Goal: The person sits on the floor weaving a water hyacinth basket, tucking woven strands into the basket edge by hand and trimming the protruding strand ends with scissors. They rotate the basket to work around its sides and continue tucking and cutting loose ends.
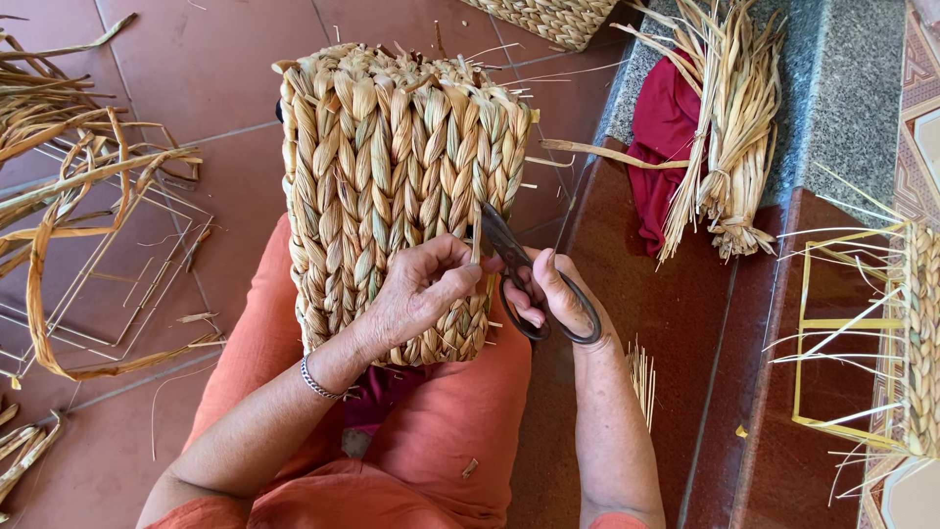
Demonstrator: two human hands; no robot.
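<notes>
A woven straw basket (392, 167) of thick braided strands rests on my lap, its side facing up. My left hand (416, 294) presses on its lower right part and pinches a loose strand end near the edge. My right hand (548, 299) holds dark metal scissors (519, 269), fingers through the loops. The blades point up toward that strand at the basket's right edge.
Loose straw strips and a thin wire frame (108, 255) lie on the tiled floor at left. A bundle of dry straw (729, 127) lies over a red cloth (666, 137) on the stone step. A partly woven frame (881, 333) stands at right. Another basket (553, 18) sits at top.
</notes>
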